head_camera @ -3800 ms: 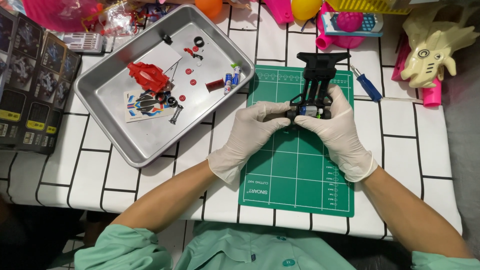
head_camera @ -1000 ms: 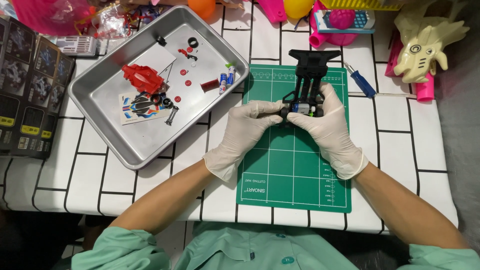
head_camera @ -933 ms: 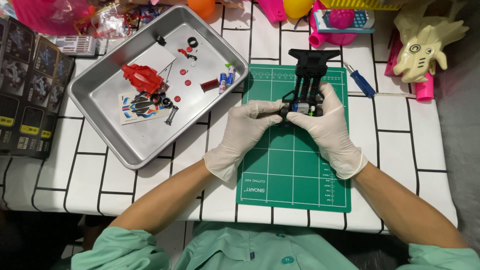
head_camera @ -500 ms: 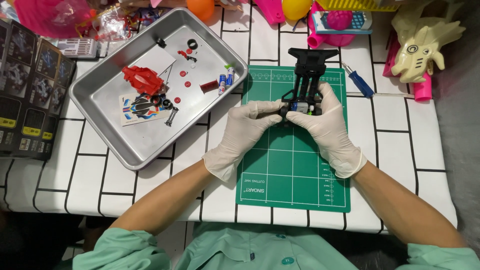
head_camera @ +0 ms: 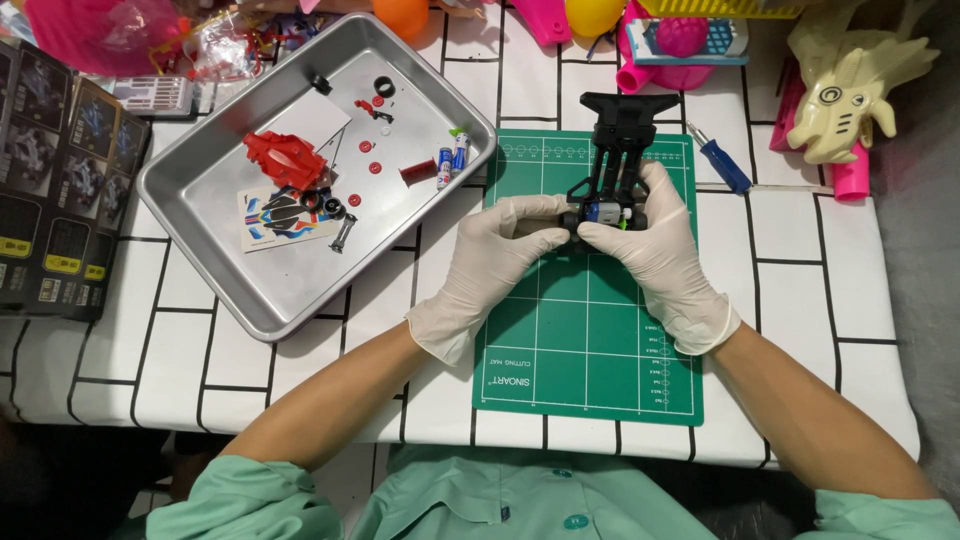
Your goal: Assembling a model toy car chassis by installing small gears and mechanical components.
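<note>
While my left hand [head_camera: 490,262] and right hand [head_camera: 658,252] pinched the black toy car chassis [head_camera: 612,170] over the green cutting mat [head_camera: 590,330], I judged it light, stiff, fragile; side rails gripped best.

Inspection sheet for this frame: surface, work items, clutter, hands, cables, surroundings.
Surface: white table with black brick lines; green cutting mat.
Job's things: black toy car chassis over the mat.
Clutter: metal tray holding red car body, sticker sheet, batteries; blue screwdriver.
Grippers: gloved left hand and right hand both grip the chassis.
Cables: nothing seen.
Surroundings: dark boxes, cream dinosaur toy.
</note>
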